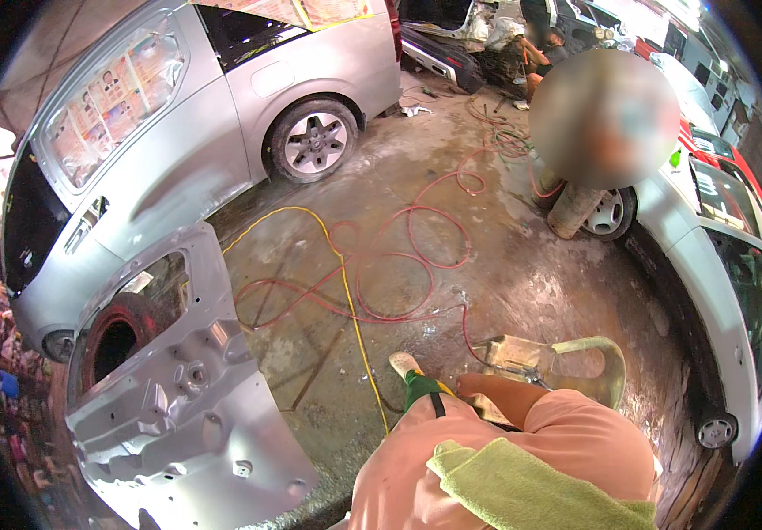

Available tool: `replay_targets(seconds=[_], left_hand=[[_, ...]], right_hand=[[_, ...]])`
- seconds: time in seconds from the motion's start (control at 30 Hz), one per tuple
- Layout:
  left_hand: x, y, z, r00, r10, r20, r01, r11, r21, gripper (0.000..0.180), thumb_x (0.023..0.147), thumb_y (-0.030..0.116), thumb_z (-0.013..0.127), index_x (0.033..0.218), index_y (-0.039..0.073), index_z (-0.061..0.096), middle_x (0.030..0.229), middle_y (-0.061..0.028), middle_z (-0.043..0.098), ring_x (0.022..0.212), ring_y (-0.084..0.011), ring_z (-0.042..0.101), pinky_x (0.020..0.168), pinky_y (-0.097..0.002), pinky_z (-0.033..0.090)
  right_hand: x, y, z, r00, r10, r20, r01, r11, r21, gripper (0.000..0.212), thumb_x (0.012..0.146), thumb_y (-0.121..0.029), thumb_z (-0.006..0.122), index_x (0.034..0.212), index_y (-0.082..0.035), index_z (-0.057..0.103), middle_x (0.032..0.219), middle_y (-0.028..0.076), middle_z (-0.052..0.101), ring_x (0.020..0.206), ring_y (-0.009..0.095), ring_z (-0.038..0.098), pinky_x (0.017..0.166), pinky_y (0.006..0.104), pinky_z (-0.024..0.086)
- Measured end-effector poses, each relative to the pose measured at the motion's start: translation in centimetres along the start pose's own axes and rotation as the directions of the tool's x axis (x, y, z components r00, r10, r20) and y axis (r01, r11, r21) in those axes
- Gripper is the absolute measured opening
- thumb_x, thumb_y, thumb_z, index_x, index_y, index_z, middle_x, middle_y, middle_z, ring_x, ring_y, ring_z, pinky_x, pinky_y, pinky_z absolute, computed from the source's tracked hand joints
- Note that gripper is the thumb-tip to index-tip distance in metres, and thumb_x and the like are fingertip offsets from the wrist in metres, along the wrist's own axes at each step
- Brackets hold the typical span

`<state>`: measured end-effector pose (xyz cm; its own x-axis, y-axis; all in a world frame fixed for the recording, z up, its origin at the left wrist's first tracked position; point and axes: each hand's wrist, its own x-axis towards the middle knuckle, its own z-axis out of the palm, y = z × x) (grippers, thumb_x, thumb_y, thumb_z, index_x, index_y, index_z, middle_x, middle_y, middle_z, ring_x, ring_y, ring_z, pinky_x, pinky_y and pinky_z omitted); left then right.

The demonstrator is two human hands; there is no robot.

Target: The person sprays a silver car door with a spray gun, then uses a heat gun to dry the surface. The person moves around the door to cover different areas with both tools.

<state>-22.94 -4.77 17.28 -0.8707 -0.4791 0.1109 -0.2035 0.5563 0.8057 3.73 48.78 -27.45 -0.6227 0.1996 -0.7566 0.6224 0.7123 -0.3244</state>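
Observation:
Neither of my hands shows clearly in the head view. At the lower middle is peach-coloured clothing (399, 468), with a light green towel (531, 486) draped over it. A bare limb (505, 393) comes out of the clothing; whether it is an arm or a leg I cannot tell. Left of it is a green covering (421, 387) ending in what looks like a pale shoe (404, 363). Just beyond stands a dusty yellowish frame with a curved arm (615, 371), a red hose running to it. A bare grey car door panel (187, 415) leans at the left.
A silver van (178, 124) with papered windows stands far left, a tyre (120, 331) behind the panel. Red hose (425, 265) and yellow hose (347, 283) loop across the wet floor. A white car (716, 283) lines the right. Another person (540, 57) crouches far back.

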Motion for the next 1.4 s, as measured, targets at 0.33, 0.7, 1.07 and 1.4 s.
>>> replay_targets(seconds=[0.33,0.7,1.07,1.4], left_hand=[[10.0,-10.2,-4.9,0.991,0.009,-0.136,-0.031,0.987,-0.158,0.041,0.092,0.038,0.071,0.099,-0.003,0.068,0.085,-0.0085,0.066,0.076,-0.0169,0.061,0.065,-0.0337,0.053],[12.5,-17.4,-9.0,0.95,-0.019,-0.311,-0.009,0.996,-0.088,0.048,0.091,0.039,0.073,0.111,-0.004,0.068,0.091,-0.0086,0.071,0.074,-0.0149,0.065,0.06,-0.0315,0.055],[13.3,-19.2,-13.0,0.889,-0.113,-0.443,0.121,0.993,-0.011,0.055,0.09,0.047,0.07,0.119,0.001,0.067,0.088,-0.0085,0.072,0.062,-0.0167,0.066,0.054,-0.0309,0.053],[13.4,-22.7,-16.9,0.861,-0.267,-0.432,0.29,0.957,-0.015,0.061,0.088,0.055,0.068,0.104,-0.004,0.065,0.071,-0.0076,0.064,0.056,-0.0162,0.065,0.051,-0.0312,0.051]], right_hand=[[7.3,7.5,3.9,0.77,-0.636,0.049,0.536,0.603,-0.59,0.031,0.087,-0.028,0.064,0.114,-0.016,0.072,0.112,0.005,0.072,0.106,0.028,0.066,0.086,0.0419,0.056],[7.5,8.9,4.5,0.929,-0.367,0.043,0.37,0.92,-0.132,0.031,0.09,-0.026,0.059,0.113,-0.01,0.07,0.1,0.011,0.074,0.093,0.026,0.069,0.087,0.04,0.051],[-1.1,-0.8,-1.3,0.996,-0.048,0.07,0.023,0.948,0.318,0.03,0.09,-0.016,0.064,0.117,-0.002,0.065,0.093,0.014,0.072,0.075,0.025,0.067,0.065,0.0415,0.052],[-2.9,-4.5,-2.9,0.997,-0.056,0.06,0.042,0.975,0.217,0.028,0.091,-0.018,0.064,0.116,-0.004,0.066,0.095,0.014,0.072,0.074,0.026,0.068,0.063,0.0388,0.053]])
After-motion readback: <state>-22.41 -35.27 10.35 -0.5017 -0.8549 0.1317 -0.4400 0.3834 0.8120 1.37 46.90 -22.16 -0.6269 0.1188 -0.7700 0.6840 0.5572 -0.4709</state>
